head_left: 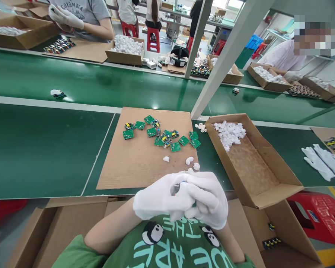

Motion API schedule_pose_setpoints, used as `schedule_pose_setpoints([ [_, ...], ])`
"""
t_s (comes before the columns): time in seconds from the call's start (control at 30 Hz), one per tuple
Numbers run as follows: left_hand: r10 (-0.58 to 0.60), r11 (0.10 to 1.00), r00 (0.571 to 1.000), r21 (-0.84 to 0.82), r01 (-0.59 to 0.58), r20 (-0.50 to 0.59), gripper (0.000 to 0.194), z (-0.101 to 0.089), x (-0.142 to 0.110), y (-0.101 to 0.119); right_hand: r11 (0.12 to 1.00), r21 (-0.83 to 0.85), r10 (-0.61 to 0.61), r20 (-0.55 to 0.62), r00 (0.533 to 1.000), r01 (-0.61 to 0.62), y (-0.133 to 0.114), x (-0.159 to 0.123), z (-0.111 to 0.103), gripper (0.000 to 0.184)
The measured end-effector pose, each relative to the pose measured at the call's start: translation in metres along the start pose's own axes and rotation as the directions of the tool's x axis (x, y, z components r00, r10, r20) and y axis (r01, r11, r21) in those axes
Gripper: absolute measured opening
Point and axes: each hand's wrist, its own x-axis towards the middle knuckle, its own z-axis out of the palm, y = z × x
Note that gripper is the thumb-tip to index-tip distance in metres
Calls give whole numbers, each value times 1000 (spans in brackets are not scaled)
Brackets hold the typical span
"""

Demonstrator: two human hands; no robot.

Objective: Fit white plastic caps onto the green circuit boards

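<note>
My left hand [167, 201] and my right hand [208, 199], both in white gloves, are closed together in front of my chest. Between them is a small circuit board [176, 188], mostly covered by the fingers; a grey component and a sliver of green show. Just beyond the hands, a cardboard sheet [128, 163] carries a loose group of green circuit boards [167, 137], some turned component side up. Small white plastic pieces [189, 160] lie near its front right corner, close to my fingertips.
To the right, an open cardboard box [276, 175] holds a heap of white plastic parts [229, 134]. Spare white gloves [324, 162] lie farther right. A metal post [220, 56] rises beside the green conveyor belt [114, 83]. Co-workers sit across it. Another box [293, 230] stands below.
</note>
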Motion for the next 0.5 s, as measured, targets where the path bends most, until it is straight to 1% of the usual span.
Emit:
schedule_pose_setpoints([
  [0.03,-5,999,1000,41,4,18,12,1,1,1,999,-36,0,-8,1000,-1,-1,0,0,50],
  [0.07,-9,996,999,92,5,36,13,2,1,2,998,-66,3,-5,1000,-3,-1,-1,0,52],
  [0.1,-13,994,999,113,8,43,13,4,2,3,996,-91,4,11,1000,-3,-2,-1,0,51],
  [0.2,43,987,999,154,-39,-22,10,8,3,8,989,-149,1,97,995,13,-3,-2,-1,43],
  [0.27,92,973,994,219,-77,-57,11,11,2,10,988,-156,5,123,992,15,-3,-3,-3,45],
  [0.37,120,939,988,334,-80,-102,13,14,2,9,993,-113,7,181,984,14,-2,0,-8,48],
  [0.43,157,942,982,315,-116,-108,13,14,1,6,993,-106,-18,216,976,42,-3,3,-12,43],
  [0.5,197,948,979,265,-177,-49,16,12,1,3,990,-125,-30,217,976,59,-4,5,-16,40],
])
